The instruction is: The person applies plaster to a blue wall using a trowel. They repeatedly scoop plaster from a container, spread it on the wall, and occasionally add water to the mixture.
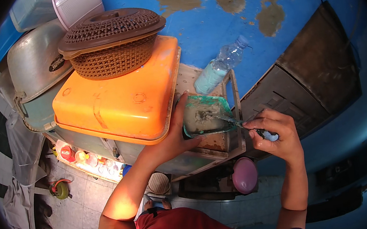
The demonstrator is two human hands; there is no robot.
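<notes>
Right of the orange bin (115, 101) sits the green tub (209, 99) of grey paste (203, 120), likely stiff, weighty and slick, best gripped by its outer walls, where the left hand (175, 137) clamps its fingers, right hand (278, 132) fingers closed around the blue-handled tool (237, 122).

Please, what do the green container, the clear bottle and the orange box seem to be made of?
The green container: probably plastic, judging by its thin coloured walls; pale paste hides much of its finish.
The clear bottle: seemingly thin, glossy plastic, see-through with highlights.
The orange box: likely hard plastic, fairly glossy, with rounded corners and bright reflections.
</notes>
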